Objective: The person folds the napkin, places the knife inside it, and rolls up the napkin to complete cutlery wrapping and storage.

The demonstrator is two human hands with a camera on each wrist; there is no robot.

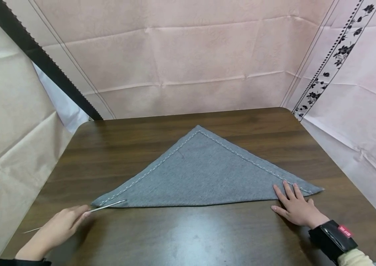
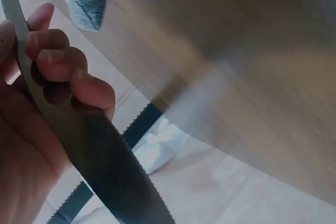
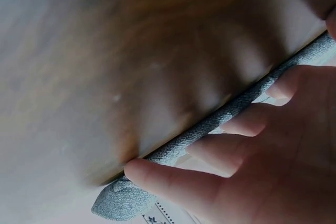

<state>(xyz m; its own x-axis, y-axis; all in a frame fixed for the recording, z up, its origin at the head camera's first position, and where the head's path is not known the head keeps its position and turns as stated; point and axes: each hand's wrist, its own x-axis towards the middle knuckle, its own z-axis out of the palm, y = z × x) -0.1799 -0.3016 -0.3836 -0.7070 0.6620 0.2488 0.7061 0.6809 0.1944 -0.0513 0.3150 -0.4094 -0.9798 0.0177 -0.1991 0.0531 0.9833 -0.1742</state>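
Observation:
A grey-blue cloth with white dashed stitching lies folded in a triangle on the table, its peak pointing away from me. My left hand grips a shiny metal table knife beside the cloth's left corner. The knife's serrated blade runs back toward the wrist, while its handle end overlaps that corner in the head view. On the right, my right hand rests with spread fingers on the cloth near the right corner. Its fingertips lie at the folded edge in the right wrist view.
The brown wood-grain table has rounded far corners. Behind and around it hang pale creased sheets, with a black band at left and a floral strip at right. A black strap wraps the right wrist.

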